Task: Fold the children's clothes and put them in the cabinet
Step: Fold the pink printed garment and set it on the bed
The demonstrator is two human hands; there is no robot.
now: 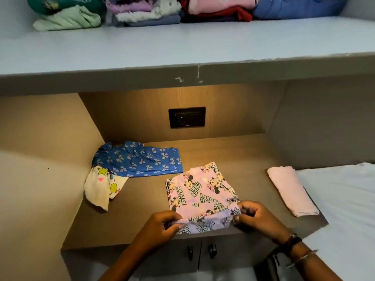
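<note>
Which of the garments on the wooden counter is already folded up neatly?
The plain pale pink garment at the counter's right end, a tidy narrow bundle. The blue bow-print piece and cream one lie rumpled, and the Minnie Mouse piece is mid-fold.

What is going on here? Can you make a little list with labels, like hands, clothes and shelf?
left hand: pinching the near left corner of the pink cartoon-print garment
right hand: pinching its near right corner
being folded: the near edge is lifted off the brown wooden counter
waiting: blue bow-print garment, cream star-print garment
done: plain pink folded cloth
grey upper shelf: stacks of folded clothes
</note>
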